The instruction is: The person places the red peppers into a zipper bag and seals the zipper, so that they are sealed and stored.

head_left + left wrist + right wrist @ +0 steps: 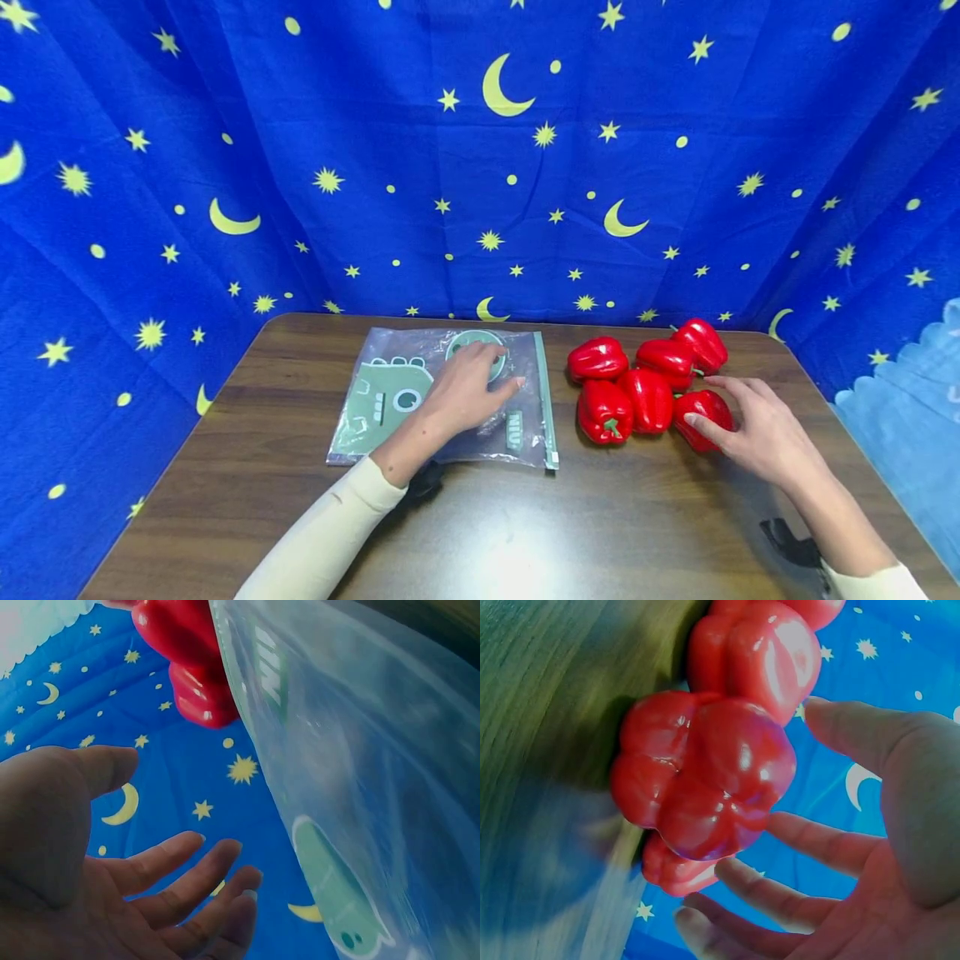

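Note:
A clear zip bag [525,383] with green cartoon prints lies flat on the table, its slider edge toward the right. My left hand [468,387] hovers over it with fingers spread and loosely bent, holding nothing; the left wrist view shows the palm [52,885] bare beside the bag [360,750]. Several red bell peppers sit grouped right of the bag. My right hand [765,429] reaches to the nearest right-hand pepper [703,417], thumb in front and fingers behind. In the right wrist view the fingers are spread around that pepper [712,772]; whether they touch it is hard to tell.
The wooden table [630,517] ends at a blue curtain [390,167] with yellow stars and moons. More peppers [605,411] stand close together beside the bag's zip edge. A light blue cloth [911,417] hangs at the right.

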`<state>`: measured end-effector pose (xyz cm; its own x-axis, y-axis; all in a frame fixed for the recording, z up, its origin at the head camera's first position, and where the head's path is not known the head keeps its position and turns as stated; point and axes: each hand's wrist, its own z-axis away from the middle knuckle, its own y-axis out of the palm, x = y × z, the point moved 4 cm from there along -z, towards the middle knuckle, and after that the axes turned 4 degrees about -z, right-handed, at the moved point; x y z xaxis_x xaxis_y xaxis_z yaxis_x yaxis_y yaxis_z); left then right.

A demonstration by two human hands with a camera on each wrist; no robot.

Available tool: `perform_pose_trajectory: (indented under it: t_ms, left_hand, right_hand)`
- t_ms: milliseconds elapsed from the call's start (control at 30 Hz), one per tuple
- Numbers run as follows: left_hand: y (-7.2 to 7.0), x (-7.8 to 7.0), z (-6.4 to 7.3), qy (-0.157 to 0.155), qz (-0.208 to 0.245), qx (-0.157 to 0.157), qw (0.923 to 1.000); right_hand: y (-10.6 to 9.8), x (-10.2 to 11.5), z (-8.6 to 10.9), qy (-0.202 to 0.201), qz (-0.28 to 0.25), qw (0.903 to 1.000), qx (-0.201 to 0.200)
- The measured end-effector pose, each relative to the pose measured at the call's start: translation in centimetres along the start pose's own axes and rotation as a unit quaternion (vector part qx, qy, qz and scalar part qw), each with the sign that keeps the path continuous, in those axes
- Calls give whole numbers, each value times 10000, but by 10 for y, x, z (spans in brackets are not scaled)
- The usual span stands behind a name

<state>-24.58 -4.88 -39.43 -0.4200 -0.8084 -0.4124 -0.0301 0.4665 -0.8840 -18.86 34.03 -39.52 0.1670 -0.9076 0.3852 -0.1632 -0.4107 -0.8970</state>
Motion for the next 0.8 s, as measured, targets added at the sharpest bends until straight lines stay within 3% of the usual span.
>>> perform_pose_trajectory:
  t_ms: [333, 533, 800]
  left_hand:
    - [20, -21, -16, -35, -210, -65, 9998]
    - [36, -35, -22, -270, -821, 64, 9962]
    - [55, -51, -26, -540, -1395, -25, 9887]
  right_hand:
    - [5, -3, -1, 109, -31, 9989, 450]
    - [7, -4, -1, 86, -42, 9990, 442]
    - [7, -3, -2, 213, -29, 9982, 564]
